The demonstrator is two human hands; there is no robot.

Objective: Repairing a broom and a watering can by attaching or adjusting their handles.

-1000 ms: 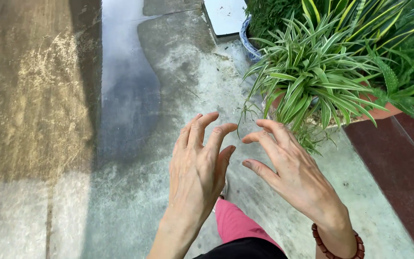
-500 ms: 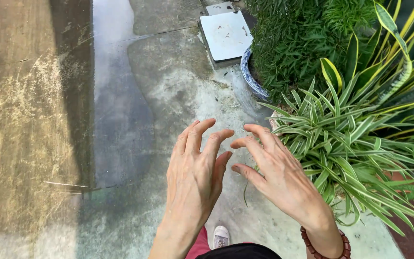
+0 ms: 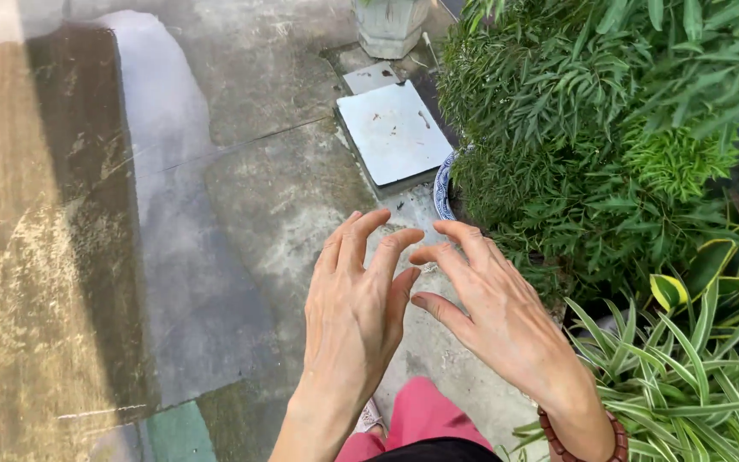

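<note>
**Both hands empty, raised over the paving beside the plants**

Presently your left hand is held out in front of you, back towards the camera, fingers spread and slightly curled, gripping nothing. Your right hand sits just beside it in the same loose, open pose, also empty; the fingertips of the two hands nearly meet, though you cannot tell from this view whether they touch. A dark red bead bracelet circles your right wrist.

Nearest to the hands is the striped-leaf plant, low and to the right of your right wrist, apart from it. Beyond your right fingertips stands the dense green bush, with the rim of a blue-and-white pot at its foot. A flat grey square slab lies on the wet concrete ground ahead of both hands, well apart. A pink trouser leg shows beneath your wrists.
</note>
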